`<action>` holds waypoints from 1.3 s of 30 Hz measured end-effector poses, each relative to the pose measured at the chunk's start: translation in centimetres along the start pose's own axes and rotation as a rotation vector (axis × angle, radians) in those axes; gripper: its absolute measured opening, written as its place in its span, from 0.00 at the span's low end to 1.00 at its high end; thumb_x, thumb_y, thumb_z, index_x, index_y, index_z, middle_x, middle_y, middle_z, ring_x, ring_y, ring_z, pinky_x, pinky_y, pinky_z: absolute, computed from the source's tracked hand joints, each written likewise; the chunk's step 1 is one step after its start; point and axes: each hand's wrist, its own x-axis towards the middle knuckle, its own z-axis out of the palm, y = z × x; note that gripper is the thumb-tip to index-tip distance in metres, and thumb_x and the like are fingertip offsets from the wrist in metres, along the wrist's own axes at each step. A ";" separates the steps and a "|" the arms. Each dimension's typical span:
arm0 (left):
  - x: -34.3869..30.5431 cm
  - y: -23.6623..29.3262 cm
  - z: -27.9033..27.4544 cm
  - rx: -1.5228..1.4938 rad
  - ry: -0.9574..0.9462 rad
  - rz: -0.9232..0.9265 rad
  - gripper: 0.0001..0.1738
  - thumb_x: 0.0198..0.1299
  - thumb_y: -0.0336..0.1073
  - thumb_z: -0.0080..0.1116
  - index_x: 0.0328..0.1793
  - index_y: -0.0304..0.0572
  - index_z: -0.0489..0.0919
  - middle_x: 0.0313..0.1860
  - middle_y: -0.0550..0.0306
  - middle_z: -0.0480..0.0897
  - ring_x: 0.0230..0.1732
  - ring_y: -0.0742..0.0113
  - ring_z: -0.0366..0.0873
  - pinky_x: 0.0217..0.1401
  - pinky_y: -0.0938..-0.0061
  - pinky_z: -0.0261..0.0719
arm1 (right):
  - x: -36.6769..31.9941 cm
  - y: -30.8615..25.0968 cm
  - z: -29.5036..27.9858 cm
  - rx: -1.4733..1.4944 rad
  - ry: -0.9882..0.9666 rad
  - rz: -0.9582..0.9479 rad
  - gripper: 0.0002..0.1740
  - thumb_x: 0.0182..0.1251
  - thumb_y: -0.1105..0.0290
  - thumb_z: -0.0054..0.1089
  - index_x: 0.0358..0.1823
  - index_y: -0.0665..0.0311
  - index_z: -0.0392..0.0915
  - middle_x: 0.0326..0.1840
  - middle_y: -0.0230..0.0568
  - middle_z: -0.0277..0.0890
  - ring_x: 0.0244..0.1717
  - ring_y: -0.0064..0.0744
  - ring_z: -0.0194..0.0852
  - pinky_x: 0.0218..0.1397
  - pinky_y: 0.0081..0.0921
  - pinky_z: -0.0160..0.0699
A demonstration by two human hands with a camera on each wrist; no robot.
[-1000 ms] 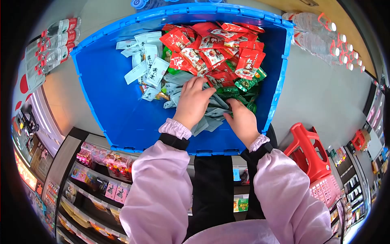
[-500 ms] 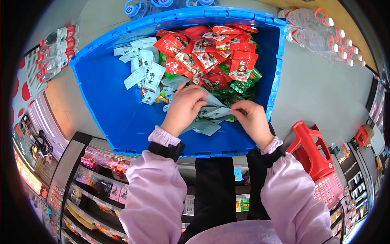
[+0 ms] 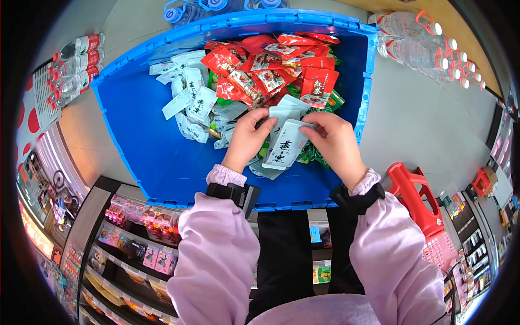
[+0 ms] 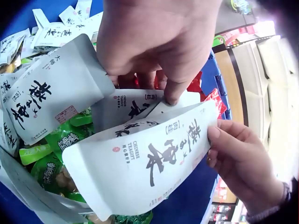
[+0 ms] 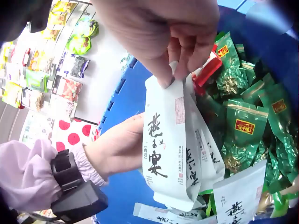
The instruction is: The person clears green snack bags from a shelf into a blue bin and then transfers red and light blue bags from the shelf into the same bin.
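Note:
In the head view my left hand (image 3: 245, 142) pinches the edge of pale tea packets (image 3: 282, 113) between thumb and fingers. My right hand (image 3: 338, 143) pinches the top corner of another pale tea packet (image 3: 285, 145) with black brush lettering, which overlaps the others in front. Both hands are over the blue crate (image 3: 157, 181). Seen from the right wrist, the front packet (image 5: 164, 144) hangs upright from my right fingers, with more packets behind it. Below the hands lie loose pale packets and green packets (image 5: 245, 126).
Red packets (image 3: 260, 70) pile at the crate's far side, with pale packets (image 3: 196, 92) left of them. Water bottles (image 3: 414, 46) stand beyond the right corner, and blue-capped jugs (image 3: 216, 5) behind. A red stool (image 3: 417, 197) is at right, shelves (image 3: 130, 244) at lower left.
Both hands were down in the pile of pale packets. They have since lifted packets up, and the lettered front one now faces me between the hands.

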 end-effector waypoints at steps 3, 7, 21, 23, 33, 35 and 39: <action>-0.3 0.0 0.4 0.015 0.021 -0.058 0.10 0.57 0.30 0.55 0.43 0.32 0.76 0.34 0.60 0.79 0.36 0.78 0.72 0.42 0.81 0.70 | 0.5 0.5 1.0 -0.162 0.001 -0.059 0.14 0.50 0.73 0.60 0.41 0.64 0.74 0.33 0.47 0.75 0.32 0.42 0.76 0.34 0.31 0.74; -0.2 0.1 0.5 -0.003 0.012 -0.046 0.10 0.57 0.31 0.55 0.42 0.31 0.76 0.32 0.60 0.79 0.34 0.79 0.72 0.39 0.81 0.70 | 0.8 0.1 1.2 -0.307 -0.078 -0.079 0.20 0.49 0.72 0.60 0.47 0.61 0.70 0.32 0.45 0.76 0.34 0.43 0.76 0.35 0.34 0.74; -0.7 0.3 0.7 -0.026 -0.050 -0.096 0.15 0.52 0.36 0.62 0.43 0.34 0.75 0.36 0.58 0.78 0.36 0.76 0.73 0.39 0.79 0.72 | 1.2 0.3 0.8 -0.336 0.003 -0.008 0.09 0.49 0.71 0.61 0.33 0.59 0.73 0.25 0.43 0.75 0.32 0.44 0.75 0.33 0.36 0.72; -1.1 1.4 1.5 0.066 -0.053 -0.005 0.17 0.50 0.36 0.64 0.43 0.34 0.75 0.38 0.57 0.78 0.37 0.75 0.74 0.40 0.78 0.72 | 1.1 0.6 0.9 -0.314 0.010 0.011 0.09 0.49 0.72 0.60 0.33 0.60 0.73 0.26 0.44 0.75 0.32 0.45 0.75 0.33 0.36 0.72; -0.7 0.6 -1.0 -0.115 -0.003 -0.095 0.15 0.52 0.31 0.61 0.45 0.34 0.75 0.37 0.59 0.80 0.37 0.76 0.75 0.42 0.78 0.74 | -3.5 1.6 0.2 -0.334 -0.203 -0.121 0.14 0.44 0.75 0.62 0.35 0.62 0.73 0.33 0.42 0.71 0.35 0.44 0.74 0.35 0.35 0.73; -0.7 0.7 -1.8 -0.153 0.016 -0.124 0.14 0.53 0.31 0.61 0.45 0.34 0.75 0.38 0.60 0.79 0.38 0.77 0.75 0.43 0.79 0.74 | -4.7 2.1 1.4 -0.540 -0.381 -0.061 0.14 0.44 0.76 0.59 0.36 0.59 0.74 0.33 0.42 0.71 0.36 0.43 0.74 0.36 0.35 0.74; -1.3 1.2 -2.5 -0.172 0.024 -0.127 0.14 0.54 0.32 0.60 0.45 0.34 0.74 0.39 0.60 0.79 0.40 0.76 0.75 0.44 0.79 0.73 | -4.5 3.0 3.2 -0.650 -0.320 -0.159 0.06 0.44 0.75 0.54 0.26 0.60 0.77 0.31 0.40 0.69 0.37 0.39 0.72 0.36 0.32 0.76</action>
